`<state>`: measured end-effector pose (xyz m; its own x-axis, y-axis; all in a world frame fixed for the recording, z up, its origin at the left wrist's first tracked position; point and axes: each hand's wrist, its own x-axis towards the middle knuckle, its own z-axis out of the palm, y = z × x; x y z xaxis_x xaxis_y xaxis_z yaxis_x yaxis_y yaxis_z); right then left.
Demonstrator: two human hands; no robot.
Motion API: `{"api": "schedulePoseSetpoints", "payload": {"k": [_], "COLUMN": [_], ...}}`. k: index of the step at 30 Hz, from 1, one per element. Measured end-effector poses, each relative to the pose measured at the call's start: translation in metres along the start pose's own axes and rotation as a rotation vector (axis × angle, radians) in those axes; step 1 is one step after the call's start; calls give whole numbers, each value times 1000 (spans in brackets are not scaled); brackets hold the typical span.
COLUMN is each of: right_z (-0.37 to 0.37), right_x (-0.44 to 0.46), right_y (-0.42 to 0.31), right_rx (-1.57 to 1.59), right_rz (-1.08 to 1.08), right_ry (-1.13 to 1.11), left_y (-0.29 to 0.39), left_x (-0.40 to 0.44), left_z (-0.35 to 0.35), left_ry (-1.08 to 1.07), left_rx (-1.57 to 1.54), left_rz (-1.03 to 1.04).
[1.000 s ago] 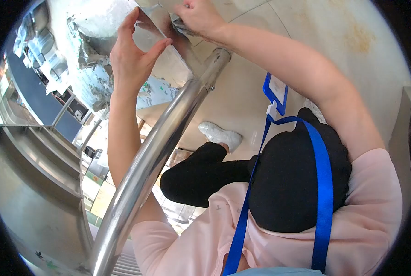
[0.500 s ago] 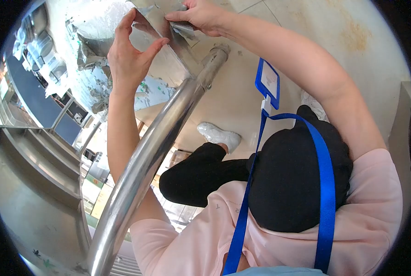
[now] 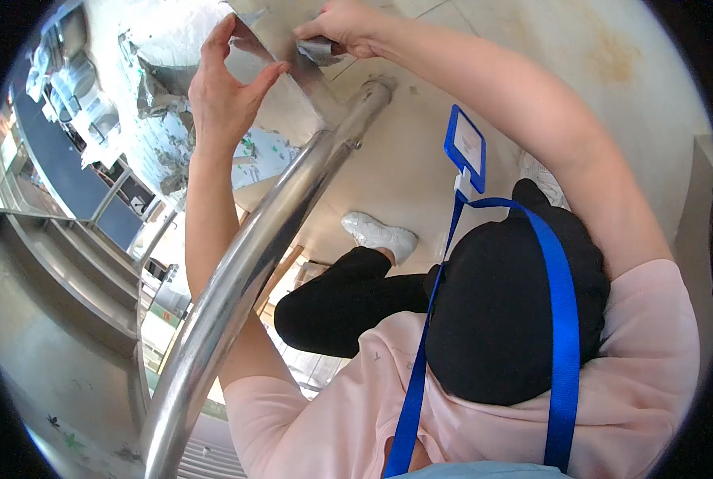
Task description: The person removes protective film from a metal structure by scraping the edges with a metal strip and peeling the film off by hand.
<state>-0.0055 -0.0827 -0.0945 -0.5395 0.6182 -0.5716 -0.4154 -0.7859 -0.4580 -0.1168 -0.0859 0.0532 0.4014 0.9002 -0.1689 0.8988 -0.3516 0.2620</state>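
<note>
My left hand [image 3: 228,92] is raised at the upper left, thumb and index finger spread apart. Its fingertips rest along the edge of a shiny metal panel [image 3: 308,86], which meets a steel tube rail [image 3: 252,247]. At the top, the fingers of my right hand [image 3: 348,28] are closed on a curled strip of silver foil [image 3: 320,53]. The strip hangs just right of the panel; whether it is still attached there I cannot tell. Crumpled silver sheeting [image 3: 155,94] lies left of my left hand.
The thick rail runs diagonally past my left forearm. Stepped metal ledges [image 3: 93,275] are at the left, beneath a dark blue surface [image 3: 49,160] and several plastic items. A blue-edged badge [image 3: 465,145] hangs from my lanyard. My white shoe [image 3: 379,237] is on the tiled floor [image 3: 428,120].
The silver foil in my right hand has curled up and uncovered more of the panel's right side. My right hand has shifted slightly; my left hand is nearly still.
</note>
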Motion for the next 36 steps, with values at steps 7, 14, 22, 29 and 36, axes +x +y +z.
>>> {"api": "schedulePoseSetpoints", "payload": {"k": [7,14,22,29,36], "right_z": [6,-1,-20,-7,-11], "right_x": [-3,-1,-4,-17,11], "right_y": [-13,3,9,-6,4], "right_rx": [-85,-317,643,11,115], "right_rz": [-34,-59,10,-35,204], "right_ry": [0,147,-259,-337,-276], "left_y": [1,-3,-4,-3,-6], "left_x": [3,0,1,1,1], "left_z": [-3,-2,1,0,1], "left_ry": [-13,-27,-4,-6,1], "left_rx": [30,10,-18,11,19], "left_rz": [-25,16,13,-5,29]}}
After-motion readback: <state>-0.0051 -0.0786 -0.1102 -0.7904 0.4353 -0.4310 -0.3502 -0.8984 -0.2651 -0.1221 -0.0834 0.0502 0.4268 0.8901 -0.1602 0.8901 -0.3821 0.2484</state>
